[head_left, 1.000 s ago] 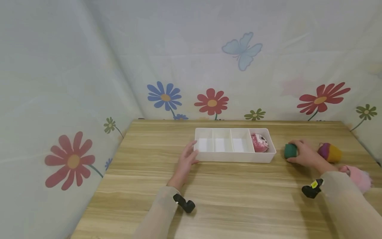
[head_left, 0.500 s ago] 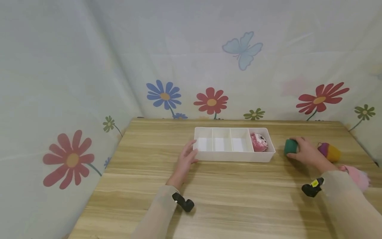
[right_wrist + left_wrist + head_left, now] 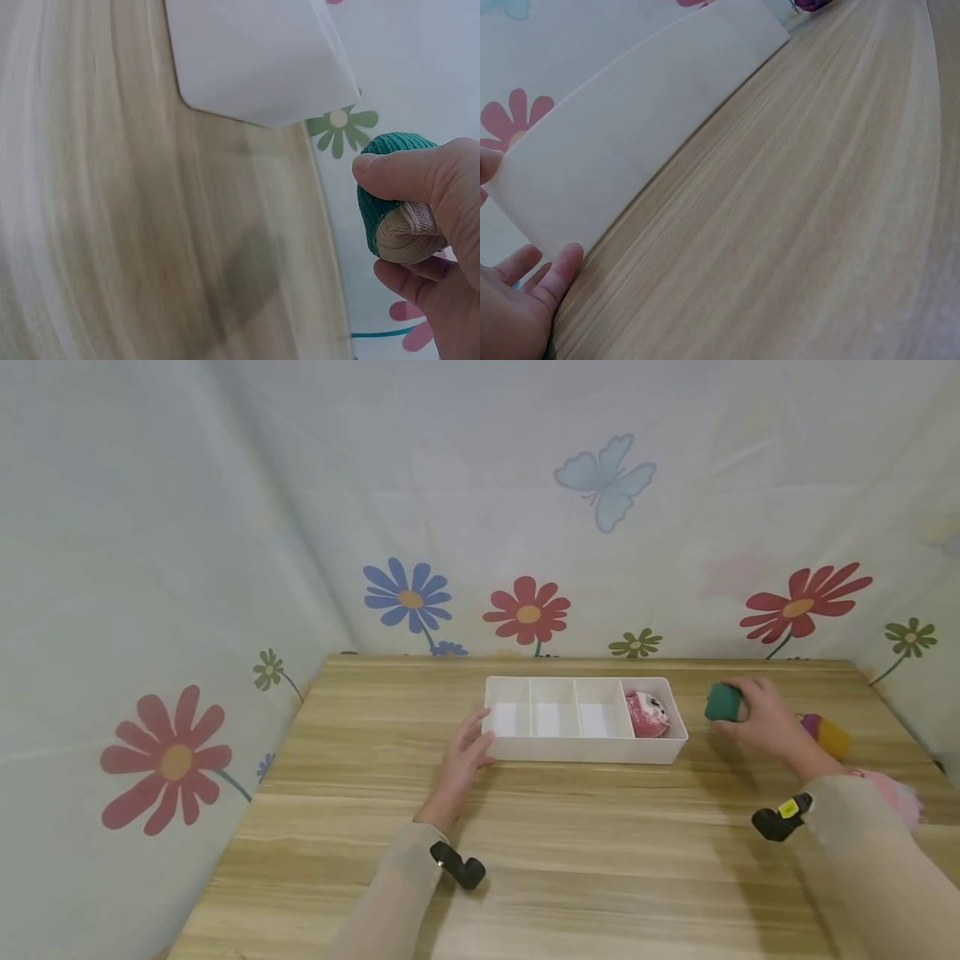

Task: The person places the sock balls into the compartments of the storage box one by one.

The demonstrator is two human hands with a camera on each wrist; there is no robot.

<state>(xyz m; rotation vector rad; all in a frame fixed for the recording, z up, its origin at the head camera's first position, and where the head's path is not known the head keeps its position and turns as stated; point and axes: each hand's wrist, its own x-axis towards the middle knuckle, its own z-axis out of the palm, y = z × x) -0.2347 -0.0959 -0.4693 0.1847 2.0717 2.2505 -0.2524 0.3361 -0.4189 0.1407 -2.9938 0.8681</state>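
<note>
"Green and beige knit forms the piece [image 3: 723, 702] we begin with. Where do we locate it?"

"We locate it above the table [image 3: 600, 860], near the right end of the white tray [image 3: 577, 750] and apart from it. Our right hand [image 3: 772, 722] grasps the piece between thumb and fingers; the right wrist view shows its beige part."

"What is the condition of our left hand [image 3: 456, 764]?"

"Unclenched: its relaxed fingers touch the tray's left end."

"How is the tray arranged?"

"It stands on the table, long side toward us, with dividers forming four compartments. We find a pink-and-white plush toy [image 3: 647, 714] in the rightmost one."

"Which items lie outside it?"

"To the right of our right hand we note a purple-and-yellow item [image 3: 832, 740]. Nearer to us lies a pink item [image 3: 892, 795], partly hidden by the right sleeve [image 3: 877, 860]."

"And behind the table?"

"Pale cloth [image 3: 450, 468], printed with flowers and a butterfly [image 3: 607, 483]."
</note>
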